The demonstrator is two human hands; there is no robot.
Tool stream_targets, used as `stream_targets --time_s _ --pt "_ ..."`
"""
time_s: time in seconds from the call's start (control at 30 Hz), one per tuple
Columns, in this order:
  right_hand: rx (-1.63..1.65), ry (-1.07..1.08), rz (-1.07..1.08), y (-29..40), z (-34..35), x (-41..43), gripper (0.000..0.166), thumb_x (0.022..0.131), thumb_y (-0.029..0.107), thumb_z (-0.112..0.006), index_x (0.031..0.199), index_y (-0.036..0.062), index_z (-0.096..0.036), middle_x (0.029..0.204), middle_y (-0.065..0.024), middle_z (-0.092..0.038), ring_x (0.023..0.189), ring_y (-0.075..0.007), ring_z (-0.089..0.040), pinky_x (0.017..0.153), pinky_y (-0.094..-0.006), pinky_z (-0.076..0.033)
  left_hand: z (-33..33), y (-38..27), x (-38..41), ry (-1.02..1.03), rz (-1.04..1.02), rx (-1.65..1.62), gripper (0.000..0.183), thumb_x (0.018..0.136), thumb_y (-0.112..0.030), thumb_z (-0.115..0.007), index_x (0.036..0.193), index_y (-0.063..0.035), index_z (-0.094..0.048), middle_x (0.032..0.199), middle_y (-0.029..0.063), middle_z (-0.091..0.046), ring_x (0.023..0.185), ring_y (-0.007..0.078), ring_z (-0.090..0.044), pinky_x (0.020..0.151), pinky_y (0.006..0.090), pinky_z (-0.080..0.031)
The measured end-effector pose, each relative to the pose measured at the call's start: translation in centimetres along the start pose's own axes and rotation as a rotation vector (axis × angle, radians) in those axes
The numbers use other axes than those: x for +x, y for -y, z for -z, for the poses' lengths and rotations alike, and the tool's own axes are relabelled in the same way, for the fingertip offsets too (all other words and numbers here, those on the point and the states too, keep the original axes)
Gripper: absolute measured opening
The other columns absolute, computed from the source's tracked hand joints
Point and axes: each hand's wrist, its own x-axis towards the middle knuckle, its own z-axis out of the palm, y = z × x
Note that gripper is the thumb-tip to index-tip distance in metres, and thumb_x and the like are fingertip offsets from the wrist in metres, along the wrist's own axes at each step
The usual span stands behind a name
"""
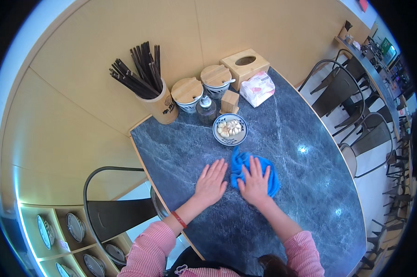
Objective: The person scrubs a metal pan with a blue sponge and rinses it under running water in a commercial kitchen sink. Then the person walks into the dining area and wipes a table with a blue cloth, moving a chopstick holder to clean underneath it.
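My right hand lies flat with spread fingers on a crumpled blue cloth on the dark marbled tabletop. To the left, my left hand rests palm down on the bare tabletop, its fingers slightly apart and holding nothing. Beyond both hands stands a small blue-and-white dish with garlic bulbs and cloves in it. The far tip of the cloth reaches close to this dish. Part of the cloth is hidden under my right hand.
Along the wall stand a holder of dark chopsticks, two wooden-lidded jars, a glass bottle, a toothpick holder, a tissue pack and a wooden tissue box. Metal chairs flank the table; shelves hold bowls at lower left.
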Motion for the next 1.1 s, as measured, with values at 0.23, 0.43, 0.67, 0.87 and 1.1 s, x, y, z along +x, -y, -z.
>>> stream_targets --time_s 0.23,0.43,0.67,0.87,1.1 --pt "0.125 0.0 0.2 6.9 -2.3 3.9 0.045 0.072 0.033 -0.048 0.112 0.0127 -0.043 0.126 -0.0117 -0.024 0.119 -0.0245 -0.017 0.092 -0.053 -0.01 2.2 5.5 -2.0 -0.048 0.147 0.16 0.047 0.071 -0.014 -0.043 0.113 0.0046 -0.034 0.124 0.014 -0.028 0.117 0.0231 -0.025 0.095 0.0369 -0.019" --pt "0.171 0.011 0.306 11.5 -4.0 8.7 0.045 0.073 0.033 -0.045 0.115 0.0161 -0.041 0.127 -0.01 -0.023 0.119 -0.0233 -0.016 0.093 -0.0514 -0.008 3.7 10.2 -3.2 -0.113 0.334 0.149 0.049 0.072 -0.011 -0.039 0.117 0.0057 -0.028 0.125 0.0167 -0.025 0.118 0.0263 -0.022 0.096 0.0378 -0.017" --pt "0.228 0.025 0.47 16.8 -6.6 14.5 0.044 0.074 0.031 -0.042 0.116 0.0185 -0.04 0.128 -0.0082 -0.024 0.12 -0.0217 -0.017 0.096 -0.0438 -0.009 4.8 12.2 -5.8 -0.222 0.486 0.107 0.057 0.072 -0.013 -0.045 0.119 0.0082 -0.02 0.123 0.0247 -0.021 0.116 0.0365 -0.019 0.095 0.0409 -0.016" --pt "0.277 0.085 0.549 21.6 -8.1 19.7 0.043 0.074 0.034 -0.041 0.116 0.022 -0.04 0.128 -0.0075 -0.024 0.12 -0.0205 -0.015 0.097 -0.0429 -0.005 4.8 11.3 -5.8 -0.312 0.533 0.096 0.063 0.07 -0.011 -0.049 0.12 0.0082 -0.016 0.123 0.028 -0.017 0.115 0.0407 -0.017 0.095 0.0427 -0.015" --pt "0.242 0.071 0.464 24.8 -9.3 22.1 0.043 0.075 0.038 -0.039 0.116 0.0249 -0.039 0.128 -0.0064 -0.024 0.12 -0.0212 -0.015 0.095 -0.0467 -0.006 4.0 12.4 -6.5 -0.34 0.46 0.108 0.06 0.075 -0.025 -0.046 0.119 0.0058 -0.02 0.123 0.0283 -0.017 0.113 0.0416 -0.019 0.093 0.0441 -0.016"
